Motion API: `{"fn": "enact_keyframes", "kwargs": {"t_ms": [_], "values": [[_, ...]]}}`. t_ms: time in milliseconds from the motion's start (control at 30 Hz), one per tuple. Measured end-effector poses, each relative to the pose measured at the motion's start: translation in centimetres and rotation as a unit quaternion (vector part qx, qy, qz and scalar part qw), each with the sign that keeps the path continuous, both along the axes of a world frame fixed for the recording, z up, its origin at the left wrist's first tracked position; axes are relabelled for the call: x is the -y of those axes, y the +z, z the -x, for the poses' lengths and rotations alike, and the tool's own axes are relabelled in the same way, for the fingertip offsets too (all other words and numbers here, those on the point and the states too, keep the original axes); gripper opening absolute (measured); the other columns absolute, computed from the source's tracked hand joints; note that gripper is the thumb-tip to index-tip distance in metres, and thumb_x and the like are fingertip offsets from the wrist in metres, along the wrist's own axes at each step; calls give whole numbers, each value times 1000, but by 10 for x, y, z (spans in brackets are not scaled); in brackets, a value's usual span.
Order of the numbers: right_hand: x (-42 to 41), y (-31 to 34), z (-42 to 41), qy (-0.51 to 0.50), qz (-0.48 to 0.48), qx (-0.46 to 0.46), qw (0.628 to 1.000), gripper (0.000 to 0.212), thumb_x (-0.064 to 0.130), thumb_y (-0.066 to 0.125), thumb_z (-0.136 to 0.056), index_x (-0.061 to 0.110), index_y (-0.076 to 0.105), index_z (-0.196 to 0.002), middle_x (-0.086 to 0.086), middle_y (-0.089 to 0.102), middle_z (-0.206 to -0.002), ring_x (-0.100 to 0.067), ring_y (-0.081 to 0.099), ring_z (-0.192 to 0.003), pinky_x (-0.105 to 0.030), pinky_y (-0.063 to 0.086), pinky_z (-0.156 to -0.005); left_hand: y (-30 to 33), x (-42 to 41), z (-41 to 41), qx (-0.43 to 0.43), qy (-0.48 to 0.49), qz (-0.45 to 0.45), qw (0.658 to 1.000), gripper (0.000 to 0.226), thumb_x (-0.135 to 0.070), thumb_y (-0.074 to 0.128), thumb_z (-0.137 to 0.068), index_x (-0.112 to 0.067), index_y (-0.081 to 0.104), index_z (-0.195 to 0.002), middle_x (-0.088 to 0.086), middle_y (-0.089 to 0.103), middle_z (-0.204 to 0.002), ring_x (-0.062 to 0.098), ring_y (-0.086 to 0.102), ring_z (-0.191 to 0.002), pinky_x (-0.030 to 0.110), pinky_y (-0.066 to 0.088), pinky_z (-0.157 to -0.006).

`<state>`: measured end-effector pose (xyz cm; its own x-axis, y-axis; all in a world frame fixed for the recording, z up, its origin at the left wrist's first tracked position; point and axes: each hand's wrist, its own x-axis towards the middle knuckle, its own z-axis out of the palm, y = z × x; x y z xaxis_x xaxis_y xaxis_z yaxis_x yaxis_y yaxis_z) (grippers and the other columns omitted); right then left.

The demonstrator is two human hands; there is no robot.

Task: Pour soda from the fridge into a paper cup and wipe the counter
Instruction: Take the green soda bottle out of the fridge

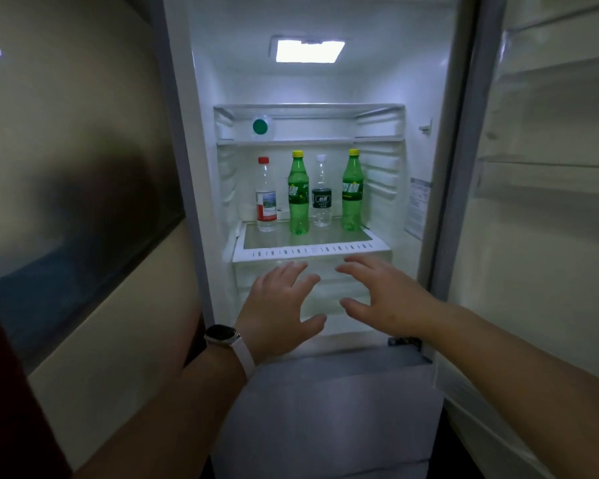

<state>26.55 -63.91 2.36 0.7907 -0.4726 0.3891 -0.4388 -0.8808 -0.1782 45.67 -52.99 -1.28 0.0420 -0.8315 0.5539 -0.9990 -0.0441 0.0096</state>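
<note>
The fridge stands open in front of me, lit from inside. On its glass shelf (312,252) stand two green soda bottles with yellow caps, one left of centre (298,193) and one further right (352,191). My left hand (281,312) and my right hand (388,295) reach forward side by side below the shelf's front edge. Both have spread, relaxed fingers and hold nothing. Neither touches a bottle.
A clear water bottle with a red cap (266,197) and a clear bottle with a dark label (321,195) share the shelf. The open fridge door (540,202) hangs on the right. A wall with a dark panel (83,202) is on the left. A closed lower drawer front (325,409) sits below.
</note>
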Motion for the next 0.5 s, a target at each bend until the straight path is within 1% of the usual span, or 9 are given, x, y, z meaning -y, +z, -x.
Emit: {"fn": "enact_keyframes", "kwargs": {"t_ms": [100,167,233,300,400,433,500], "values": [[34,-2,-24,6,-14,9,1000,60,50,56,-89,33,38,-143,12,30,-151,-11,32,-136,-37,37,-107,1,23,-17,-14,13,0,1000,72,-65,46,-76,-26,50,-137,4,41,-150,24,36,-137,47,34,-109],[57,0,-41,7,-30,18,999,60,48,58,-89,32,38,-143,11,33,-149,-12,33,-134,-35,35,-108,4,41,-26,-8,24,-6,1000,72,-65,46,-78,-26,47,-139,3,40,-150,23,35,-138,47,34,-110],[80,1,-60,10,-56,33,998,60,46,60,-88,31,39,-142,11,37,-147,-13,37,-131,-34,35,-105,10,60,-36,15,53,-7,998,72,-65,45,-78,-25,49,-138,5,45,-146,25,41,-134,47,38,-107],[100,0,-80,12,-73,46,996,59,45,61,-87,30,41,-141,11,41,-143,-14,42,-124,-36,40,-101,17,78,-47,29,91,4,995,73,-65,44,-75,-23,53,-134,8,52,-140,28,48,-126,47,43,-100],[127,-1,-109,18,-110,74,991,58,43,64,-85,29,45,-138,8,44,-140,-13,47,-115,-40,45,-97,22,97,-64,23,138,16,990,71,-65,45,-73,-23,56,-130,8,54,-136,27,50,-123,45,44,-95],[135,-1,-119,17,-119,82,989,58,43,64,-85,28,45,-138,7,43,-141,-14,47,-115,-40,45,-97,21,101,-69,22,147,14,989,71,-64,46,-73,-24,55,-130,8,54,-136,26,50,-123,44,43,-95],[150,0,-136,10,-132,93,987,58,40,64,-87,26,45,-139,3,42,-143,-17,45,-121,-38,41,-99,20,106,-80,19,154,14,988,70,-63,47,-73,-23,56,-129,8,54,-136,27,50,-123,43,44,-95]]}}
